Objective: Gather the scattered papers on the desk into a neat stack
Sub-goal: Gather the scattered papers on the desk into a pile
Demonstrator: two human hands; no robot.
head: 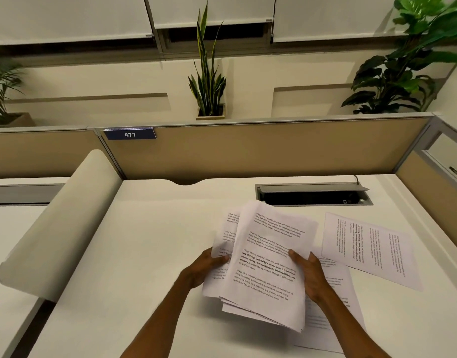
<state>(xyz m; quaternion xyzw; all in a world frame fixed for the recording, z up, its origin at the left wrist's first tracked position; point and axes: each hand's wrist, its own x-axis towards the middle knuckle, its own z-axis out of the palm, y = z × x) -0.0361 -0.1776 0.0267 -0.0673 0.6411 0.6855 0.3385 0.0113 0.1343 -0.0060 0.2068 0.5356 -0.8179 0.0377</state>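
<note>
- Far left, we see a rolled sheet (59, 223) lying slantwise across the seam between our desk (145, 254) and the neighbouring one, well clear of the papers.
- Behind it a tan partition (248, 151) runs along the back edge, carrying a blue number plate (129, 134) marked 477; a snake plant (208, 81) stands on the ledge beyond.
- Our left hand (205, 267) is closed on the left edge of the bundle of papers (263, 259), thumb on top, fingers hidden underneath.
- The bundle is lifted off the desk near its middle, tilted, its sheets fanned out and uneven at the lower corner, not yet squared.
- Our right hand (308, 273) clamps the bundle's right edge in the same way, thumb pressed on the printed face.
- Under the right forearm a loose sheet (333, 306) lies flat on the desk, partly covered by the bundle and the arm.
- Further right another loose sheet (369, 249) lies flat, turned sideways, apart from the bundle.
- Behind the papers an open cable tray (312, 196) is sunk into the desk, its lid raised.
- At far right a large leafy plant (408, 65) stands behind the partition.
</note>
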